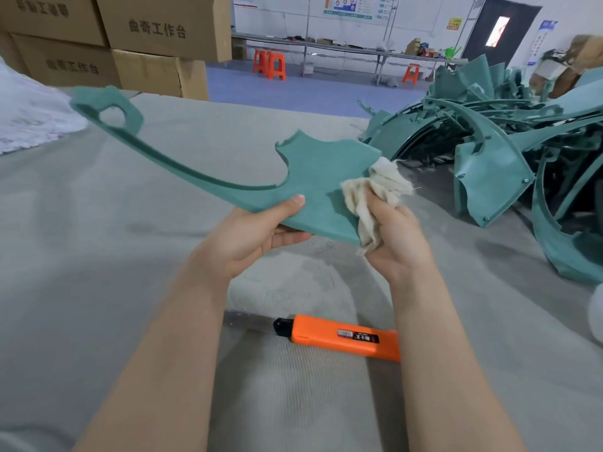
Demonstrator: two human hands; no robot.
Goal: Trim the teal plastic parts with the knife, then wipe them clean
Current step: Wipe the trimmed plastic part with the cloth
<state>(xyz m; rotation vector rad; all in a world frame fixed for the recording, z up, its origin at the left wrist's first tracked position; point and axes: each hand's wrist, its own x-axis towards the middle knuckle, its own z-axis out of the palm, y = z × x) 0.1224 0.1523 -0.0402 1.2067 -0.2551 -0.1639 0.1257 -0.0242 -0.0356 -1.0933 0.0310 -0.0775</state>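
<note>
The fingers of our left hand [254, 236] grip the flat teal plastic part [319, 171] above the grey table's [98, 256] middle; our right hand [401, 236] pinches a crumpled beige cloth [378, 194] against it. Hard wiping could twist the part loose.

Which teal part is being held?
The long curved teal part, gripped by the left hand, right hand holding a cloth to it; the other teal parts lie piled aside.

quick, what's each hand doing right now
Left hand: grips the teal plastic part at its near edge, thumb on top.
Right hand: holds the cream cloth against the part.
</note>
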